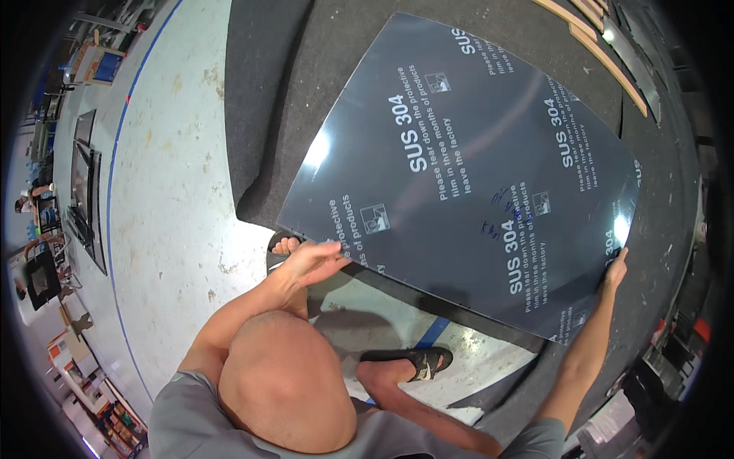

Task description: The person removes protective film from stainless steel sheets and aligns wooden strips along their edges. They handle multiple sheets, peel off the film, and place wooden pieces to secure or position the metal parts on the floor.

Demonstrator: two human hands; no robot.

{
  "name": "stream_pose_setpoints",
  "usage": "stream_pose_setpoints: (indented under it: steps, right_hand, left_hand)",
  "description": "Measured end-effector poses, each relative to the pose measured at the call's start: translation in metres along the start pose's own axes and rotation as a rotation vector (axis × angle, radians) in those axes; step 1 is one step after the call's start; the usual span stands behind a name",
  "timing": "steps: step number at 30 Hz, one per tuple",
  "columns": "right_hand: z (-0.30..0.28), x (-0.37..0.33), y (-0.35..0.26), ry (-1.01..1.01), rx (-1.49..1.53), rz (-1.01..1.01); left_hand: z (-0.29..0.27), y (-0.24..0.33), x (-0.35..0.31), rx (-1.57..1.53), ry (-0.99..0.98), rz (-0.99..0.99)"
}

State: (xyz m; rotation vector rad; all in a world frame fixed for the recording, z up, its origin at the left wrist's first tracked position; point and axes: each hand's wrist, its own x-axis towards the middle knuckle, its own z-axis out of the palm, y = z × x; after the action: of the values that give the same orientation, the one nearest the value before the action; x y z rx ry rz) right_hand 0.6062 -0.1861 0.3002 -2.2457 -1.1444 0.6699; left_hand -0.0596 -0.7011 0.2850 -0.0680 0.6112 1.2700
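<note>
A large dark metal sheet [466, 161], covered in a glossy protective film with white printing, lies on a workbench topped with dark grey felt [283, 92]. My left hand [317, 260] lies over the sheet's near left edge, fingers stretched along it and thumb below. At the sheet's near right corner, my right hand [614, 269] grips the edge. Both arms are spread wide, and the sheet's near edge overhangs the bench toward me.
Below me are a pale concrete floor [168, 191] with a blue painted line [115, 161] and my feet in black sandals [413, 359]. Wooden strips [604, 53] and a metal bar [634, 57] lie at the bench's far right. Frames, shelves and another person [27, 203] are far left.
</note>
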Motion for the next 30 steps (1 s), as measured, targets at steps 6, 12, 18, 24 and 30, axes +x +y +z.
stream_pose_setpoints:
  steps: [6, 12, 18, 24, 30]
  right_hand:
    - [0.009, -0.028, -0.008, -0.032, 0.143, 0.054]
    - [0.007, -0.082, -0.063, -0.198, 0.323, 0.043]
    - [0.016, -0.144, -0.116, -0.258, 0.389, -0.014]
    - [-0.016, -0.162, -0.171, -0.116, 0.224, -0.141]
    - [-0.117, -0.17, -0.299, -0.122, 0.096, -0.386]
  left_hand:
    - [0.01, 0.003, -0.027, -0.055, 0.105, 0.036]
    - [0.01, 0.02, -0.06, -0.011, 0.201, 0.119]
    - [-0.023, 0.071, -0.04, -0.115, 0.23, 0.268]
    - [-0.018, 0.096, 0.007, -0.192, 0.288, 0.305]
    - [0.043, 0.125, 0.057, -0.198, 0.321, 0.289]
